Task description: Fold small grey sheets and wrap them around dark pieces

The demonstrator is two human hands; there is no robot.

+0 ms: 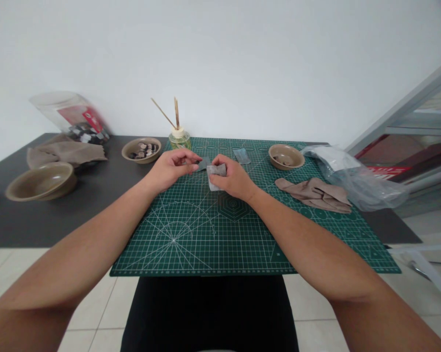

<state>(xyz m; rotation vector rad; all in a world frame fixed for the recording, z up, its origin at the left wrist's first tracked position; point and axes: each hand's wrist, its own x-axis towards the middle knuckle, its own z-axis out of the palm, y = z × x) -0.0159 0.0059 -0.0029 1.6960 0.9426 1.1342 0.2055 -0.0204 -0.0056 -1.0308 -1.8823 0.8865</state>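
Note:
Over the green cutting mat, my right hand is closed on a small grey and white cloth piece. To its left, my left hand pinches a small dark item between thumb and forefinger; what it is cannot be made out. A thin, clear grey sheet shows between the two hands; whether either hand touches it is unclear. Behind the right hand a small bluish clear packet lies flat on the mat.
At left are a bowl of dark and light pieces, a larger bowl, a brown cloth and a clear jar. A reed diffuser stands behind. At right: a bowl, a cloth and a plastic bag.

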